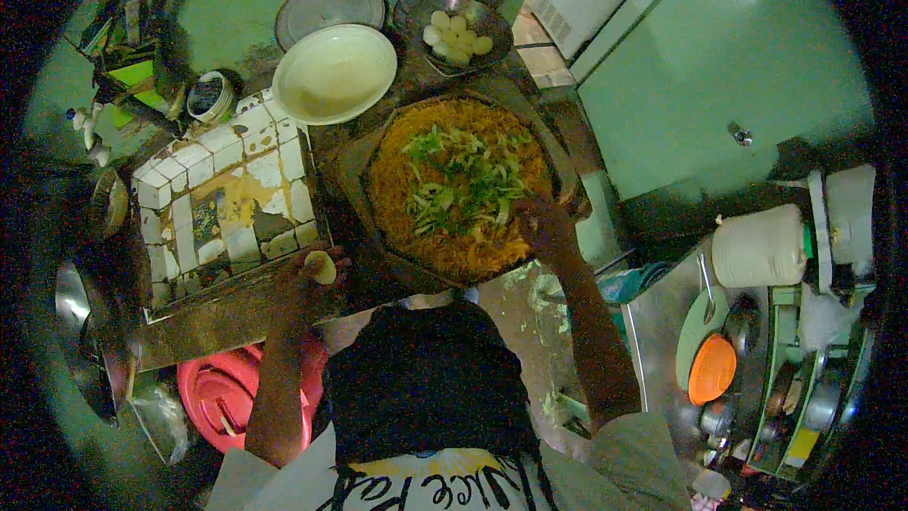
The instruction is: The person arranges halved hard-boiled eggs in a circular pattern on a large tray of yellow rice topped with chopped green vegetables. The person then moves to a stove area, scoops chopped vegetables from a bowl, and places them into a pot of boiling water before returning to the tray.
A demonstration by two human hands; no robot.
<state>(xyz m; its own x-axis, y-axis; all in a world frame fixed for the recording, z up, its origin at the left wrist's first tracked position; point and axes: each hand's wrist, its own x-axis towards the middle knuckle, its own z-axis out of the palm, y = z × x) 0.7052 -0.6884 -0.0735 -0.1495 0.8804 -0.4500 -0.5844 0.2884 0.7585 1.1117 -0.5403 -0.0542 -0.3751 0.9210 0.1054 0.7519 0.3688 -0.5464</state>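
Observation:
A large dark wok (359, 180) holds orange noodles (397, 189) topped with chopped green and white vegetables (459, 180). My right hand (541, 222) is at the wok's right side over the noodles, fingers closed; what it grips is hidden. My left hand (317, 270) rests at the front edge of the tiled counter (227, 199), left of the wok, closed around a small pale yellowish object (323, 267).
An empty white bowl (334, 73) and a dark bowl of pale round pieces (457, 33) stand behind the wok. A metal lid (329, 2) leans at the back. A red tub (227, 397) is low left. A white jug (757, 246) and orange strainer (711, 369) sit right.

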